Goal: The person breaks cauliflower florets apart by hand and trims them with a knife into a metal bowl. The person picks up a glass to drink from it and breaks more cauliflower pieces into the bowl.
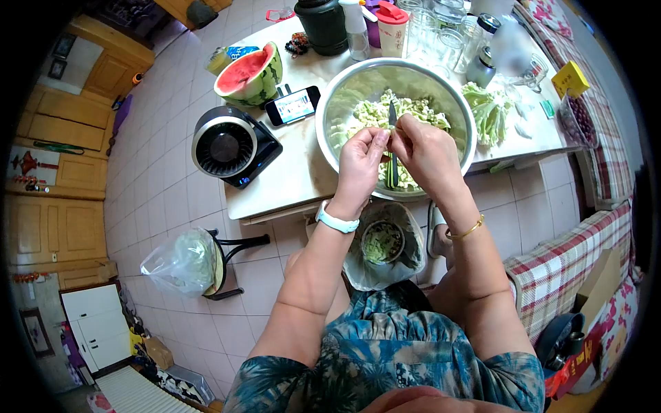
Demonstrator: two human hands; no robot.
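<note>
Both hands meet over a large metal bowl (329,131) that holds chopped pale green vegetable pieces (430,113). My left hand (361,158) is closed, thumb against fingers, on something I cannot make out. My right hand (430,151) is closed too, its fingers pressed together beside the left thumb. A knife (392,113) shows its dark blade above the hands and a black and green part below them; which hand grips it is unclear. Under the forearms stands a lined bin (413,251) with green scraps inside.
On the table (296,172) are a cut watermelon (251,76), a phone (294,107), a round black appliance (227,146), leafy greens (489,113) and several jars and bottles. A stool with a plastic bag (186,261) stands left; a plaid sofa (564,268) is right.
</note>
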